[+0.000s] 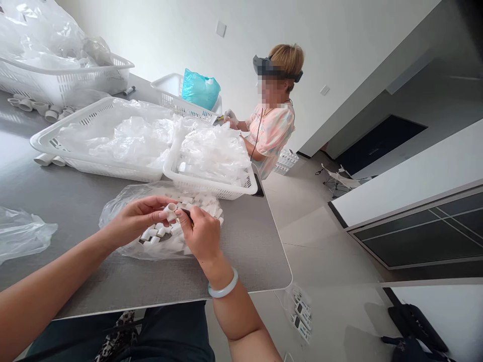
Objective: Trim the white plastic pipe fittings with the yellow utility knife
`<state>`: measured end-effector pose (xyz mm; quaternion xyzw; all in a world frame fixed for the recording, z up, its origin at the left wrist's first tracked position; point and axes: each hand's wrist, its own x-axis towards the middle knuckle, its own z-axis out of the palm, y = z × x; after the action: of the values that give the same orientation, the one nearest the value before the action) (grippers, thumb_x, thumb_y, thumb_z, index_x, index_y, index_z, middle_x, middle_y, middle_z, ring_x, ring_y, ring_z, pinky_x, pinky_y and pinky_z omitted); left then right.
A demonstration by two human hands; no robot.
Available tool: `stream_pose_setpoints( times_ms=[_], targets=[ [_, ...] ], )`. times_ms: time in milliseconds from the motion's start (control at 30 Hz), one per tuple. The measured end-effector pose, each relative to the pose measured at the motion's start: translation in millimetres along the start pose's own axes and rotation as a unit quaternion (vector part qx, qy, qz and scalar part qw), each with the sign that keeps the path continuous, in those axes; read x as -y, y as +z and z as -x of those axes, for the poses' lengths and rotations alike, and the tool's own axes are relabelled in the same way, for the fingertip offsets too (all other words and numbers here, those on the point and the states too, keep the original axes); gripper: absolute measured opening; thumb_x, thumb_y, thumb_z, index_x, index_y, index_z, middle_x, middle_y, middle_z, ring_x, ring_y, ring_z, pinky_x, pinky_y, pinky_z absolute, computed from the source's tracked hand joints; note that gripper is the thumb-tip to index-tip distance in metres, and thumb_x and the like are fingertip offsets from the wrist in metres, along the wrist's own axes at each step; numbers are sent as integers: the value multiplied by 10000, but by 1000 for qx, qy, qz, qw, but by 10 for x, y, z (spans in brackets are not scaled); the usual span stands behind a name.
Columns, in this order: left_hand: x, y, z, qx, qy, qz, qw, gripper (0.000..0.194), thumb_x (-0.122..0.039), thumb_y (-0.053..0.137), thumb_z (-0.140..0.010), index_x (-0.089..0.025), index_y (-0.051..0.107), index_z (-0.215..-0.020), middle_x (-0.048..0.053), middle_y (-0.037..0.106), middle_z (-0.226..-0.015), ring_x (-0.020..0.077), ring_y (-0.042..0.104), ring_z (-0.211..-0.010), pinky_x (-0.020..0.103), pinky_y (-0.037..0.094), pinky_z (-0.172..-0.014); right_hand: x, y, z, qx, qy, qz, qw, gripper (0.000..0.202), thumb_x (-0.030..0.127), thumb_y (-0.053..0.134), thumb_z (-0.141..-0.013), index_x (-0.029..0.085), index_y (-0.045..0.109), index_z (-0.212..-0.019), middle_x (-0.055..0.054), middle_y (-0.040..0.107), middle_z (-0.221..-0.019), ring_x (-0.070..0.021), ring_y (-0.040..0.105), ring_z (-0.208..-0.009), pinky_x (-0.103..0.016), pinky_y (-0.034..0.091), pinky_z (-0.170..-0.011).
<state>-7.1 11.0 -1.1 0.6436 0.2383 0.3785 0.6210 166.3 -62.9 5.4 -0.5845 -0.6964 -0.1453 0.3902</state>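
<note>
My left hand (pixel 147 213) is closed on a white plastic pipe fitting (pixel 171 210), its round open end facing up. Close against the fitting is my right hand (pixel 202 231), its fingers wrapped round a small dark-handled tool (pixel 187 214), mostly hidden by the grip. The tool's tip does not show clearly. Both hands are above a clear plastic bag (pixel 124 198) on the table, which lies spread open with many white pipe fittings (pixel 153 234) in it.
Two white baskets (pixel 94 166) (pixel 211 187) of clear bags stand behind my hands on the grey table (pixel 249 251). A fuller basket (pixel 90 75) is at far left, with fittings (pixel 39 106) before it. A co-worker (pixel 277 125) stands beyond, near a basket with a blue bag (pixel 199 89).
</note>
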Motion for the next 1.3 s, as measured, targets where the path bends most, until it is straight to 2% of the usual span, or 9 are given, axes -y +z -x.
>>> stream_pose_setpoints(
  times_ms=[167, 267, 400, 533, 667, 833, 967, 1133, 1300],
  targets=[
    [-78, 26, -2, -9, -88, 100, 991, 257, -390, 821, -744, -224, 765, -932, 55, 735, -825, 201, 660, -711, 292, 570, -610, 1, -14, -44, -40, -11, -23, 999, 635, 534, 198, -1088, 197, 483, -631, 28, 547, -511, -88, 538, -450, -200, 287, -441],
    [-104, 45, -6, -10, -113, 110, 987, 263, -384, 829, -724, -214, 770, -915, 68, 743, -857, 200, 645, -704, 298, 555, -603, 5, -8, -43, -32, -18, -34, 999, 646, 586, 198, -1071, 200, 467, -629, 35, 497, -492, -86, 498, -431, -198, 272, -431],
    [-105, 55, -9, 20, -143, 107, 984, 281, -375, 823, -724, -204, 788, -944, 73, 740, -838, 197, 639, -705, 304, 547, -611, 6, 9, -28, -22, -32, -23, 999, 629, 590, 216, -1068, 201, 483, -651, 37, 489, -502, -88, 492, -434, -200, 277, -427],
    [-82, 70, -5, 0, -130, 81, 988, 281, -373, 825, -708, -216, 797, -940, 75, 740, -864, 216, 649, -766, 309, 554, -646, 26, 16, -24, -50, -54, 1, 997, 576, 501, 275, -1088, 202, 495, -648, 34, 527, -522, -92, 536, -453, -213, 298, -433],
    [-75, 100, -3, -27, -90, 51, 994, 261, -399, 808, -704, -223, 794, -897, 55, 722, -801, 214, 608, -699, 315, 537, -601, 26, 34, -20, -66, -67, 20, 995, 564, 467, 324, -1088, 207, 480, -612, 40, 513, -501, -95, 538, -445, -229, 291, -436],
    [-68, 95, 7, -34, -81, 27, 996, 260, -418, 780, -717, -231, 795, -896, 57, 722, -797, 221, 601, -672, 331, 537, -580, -6, 70, 0, -38, -40, 21, 998, 537, 528, 385, -1060, 198, 514, -657, 39, 534, -528, -95, 552, -466, -220, 286, -432],
    [-52, 73, 13, -55, -97, 10, 994, 266, -410, 790, -695, -235, 799, -896, 57, 726, -794, 218, 607, -671, 316, 539, -580, -1, 68, 17, -7, -56, 13, 998, 517, 459, 412, -1066, 202, 495, -625, 40, 510, -524, -88, 532, -466, -206, 292, -442],
    [-110, 105, 5, -54, -132, 72, 987, 323, -457, 826, -675, -223, 773, -893, 54, 680, -774, 174, 590, -645, 287, 534, -574, -11, 21, -4, -10, -36, -12, 999, 583, 521, 275, -1081, 204, 484, -637, 33, 487, -522, -95, 500, -453, -217, 288, -434],
    [-172, 159, 14, -31, -129, 92, 987, 390, -576, 777, -729, -215, 702, -856, -26, 505, -599, 108, 423, -499, 239, 403, -463, -29, -30, -48, 31, -44, -45, 998, 603, 580, 180, -1072, 202, 508, -736, 30, 537, -581, -109, 545, -504, -213, 338, -454]
  ],
)
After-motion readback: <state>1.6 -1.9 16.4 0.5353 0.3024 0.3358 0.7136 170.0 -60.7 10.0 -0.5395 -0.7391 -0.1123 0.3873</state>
